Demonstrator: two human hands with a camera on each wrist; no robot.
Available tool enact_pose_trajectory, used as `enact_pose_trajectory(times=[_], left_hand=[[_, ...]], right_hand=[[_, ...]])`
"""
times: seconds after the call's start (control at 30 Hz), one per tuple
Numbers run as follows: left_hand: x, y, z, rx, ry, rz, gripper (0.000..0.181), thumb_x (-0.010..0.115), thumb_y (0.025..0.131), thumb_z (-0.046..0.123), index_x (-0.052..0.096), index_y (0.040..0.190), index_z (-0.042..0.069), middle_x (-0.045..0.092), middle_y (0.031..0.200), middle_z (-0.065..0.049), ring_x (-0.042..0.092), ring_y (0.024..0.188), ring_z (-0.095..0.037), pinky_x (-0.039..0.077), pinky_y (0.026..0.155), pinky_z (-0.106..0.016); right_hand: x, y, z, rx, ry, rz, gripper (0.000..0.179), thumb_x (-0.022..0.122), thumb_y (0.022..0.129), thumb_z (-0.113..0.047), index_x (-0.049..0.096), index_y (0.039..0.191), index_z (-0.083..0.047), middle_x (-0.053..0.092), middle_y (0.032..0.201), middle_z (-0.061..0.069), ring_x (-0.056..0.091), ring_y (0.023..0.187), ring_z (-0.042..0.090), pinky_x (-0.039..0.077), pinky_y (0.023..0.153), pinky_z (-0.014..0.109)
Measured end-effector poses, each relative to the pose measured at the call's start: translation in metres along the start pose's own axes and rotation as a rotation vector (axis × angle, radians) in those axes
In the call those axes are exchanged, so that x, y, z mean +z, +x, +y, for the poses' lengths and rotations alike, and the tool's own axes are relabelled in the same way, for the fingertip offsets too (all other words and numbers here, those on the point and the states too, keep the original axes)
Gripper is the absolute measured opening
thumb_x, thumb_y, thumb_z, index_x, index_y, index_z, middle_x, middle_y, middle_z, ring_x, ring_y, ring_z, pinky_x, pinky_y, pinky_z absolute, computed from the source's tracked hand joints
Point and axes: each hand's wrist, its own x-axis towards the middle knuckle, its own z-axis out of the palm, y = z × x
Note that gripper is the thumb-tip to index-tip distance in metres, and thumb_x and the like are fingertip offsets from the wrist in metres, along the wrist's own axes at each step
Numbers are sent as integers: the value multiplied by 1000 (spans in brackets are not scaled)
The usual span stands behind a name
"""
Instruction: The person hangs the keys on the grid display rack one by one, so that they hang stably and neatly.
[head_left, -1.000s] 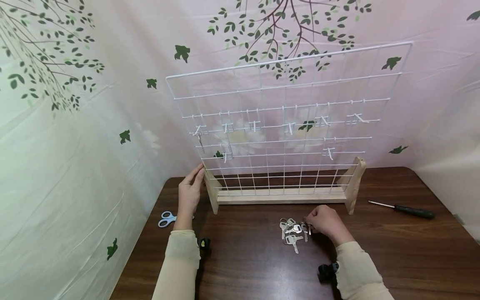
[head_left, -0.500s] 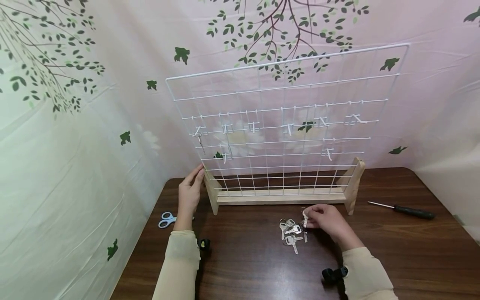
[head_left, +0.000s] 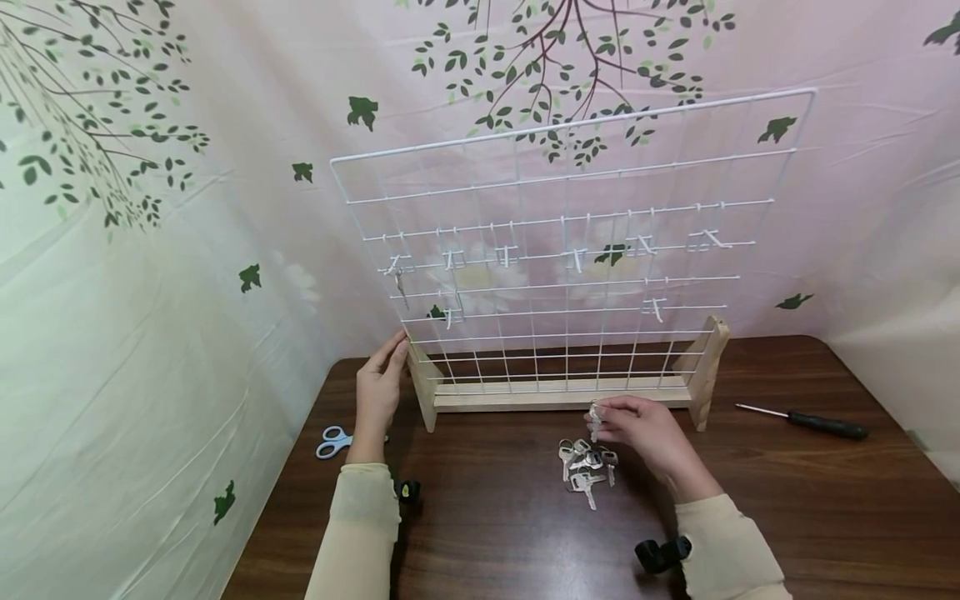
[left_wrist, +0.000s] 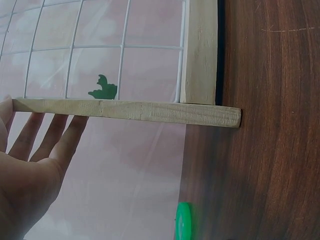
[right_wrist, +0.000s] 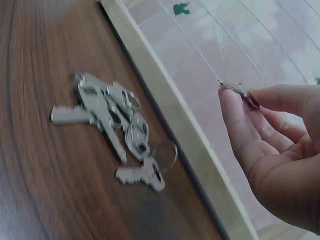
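Observation:
My right hand [head_left: 640, 427] pinches a small silver key [right_wrist: 240, 91] between thumb and fingers, raised in front of the rack's wooden base. Below it on the table lies a pile of silver keys [head_left: 587, 481], some with split rings, as the right wrist view shows closely. My left hand [head_left: 378, 392] grips the upper end of the rack's left wooden support [left_wrist: 150, 112], with several fingers behind the wood. The white wire grid rack [head_left: 536, 313] leans back in its stand and bears several white hooks [head_left: 577, 260]. From the far-left hook hangs a key [head_left: 401, 287].
Light-blue scissors [head_left: 332, 442] lie left of the stand, partly behind my left wrist. A black-handled screwdriver [head_left: 828, 424] rests on the right side of the brown table [head_left: 510, 533]. A leaf-patterned curtain [head_left: 225, 108] hangs close behind the rack.
My right hand has lifted a key from the right side of the pile and moved it up and left towards the rack's base. My left hand stays on the support.

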Motion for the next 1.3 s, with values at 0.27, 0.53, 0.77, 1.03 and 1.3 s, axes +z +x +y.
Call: enact_pose_trajectory(times=[0.27, 0.53, 0.77, 1.03, 1.3], left_hand=[[-1, 0, -3, 17, 15, -2, 41, 67, 107, 37, 70, 143, 18, 67, 151, -9, 66, 128, -17, 60, 106, -33], [-2, 0, -3, 30, 15, -2, 42, 67, 107, 38, 70, 144, 20, 67, 151, -9, 67, 123, -12, 59, 108, -46], [-1, 1, -4, 34, 8, -3, 40, 67, 107, 35, 70, 143, 18, 67, 150, -10, 68, 122, -12, 58, 110, -47], [-1, 1, -4, 41, 17, -3, 41, 67, 107, 35, 70, 144, 17, 67, 151, -11, 67, 130, -25, 61, 102, -25], [-1, 1, -4, 57, -12, -14, 42, 69, 106, 35, 70, 143, 15, 67, 150, -11, 65, 134, -28, 57, 94, -10]], right_hand=[[27, -1, -18, -33, -45, -53, 38, 66, 106, -13, 64, 131, 15, 81, 113, 14, 79, 88, 9, 66, 86, 26], [59, 1, -43, -83, -77, -64, 33, 68, 105, -13, 66, 129, 9, 78, 120, 24, 80, 92, 16, 67, 89, 35], [88, 7, -65, -122, -84, -84, 29, 70, 105, -16, 68, 126, 4, 79, 118, 22, 80, 91, 20, 67, 90, 35], [119, 15, -90, -197, -127, -86, 24, 66, 107, -18, 69, 125, -3, 80, 117, 18, 81, 92, 24, 66, 93, 35], [140, 22, -105, -290, -120, -106, 23, 63, 109, -12, 68, 128, 0, 80, 116, 21, 80, 98, 30, 67, 88, 31]])
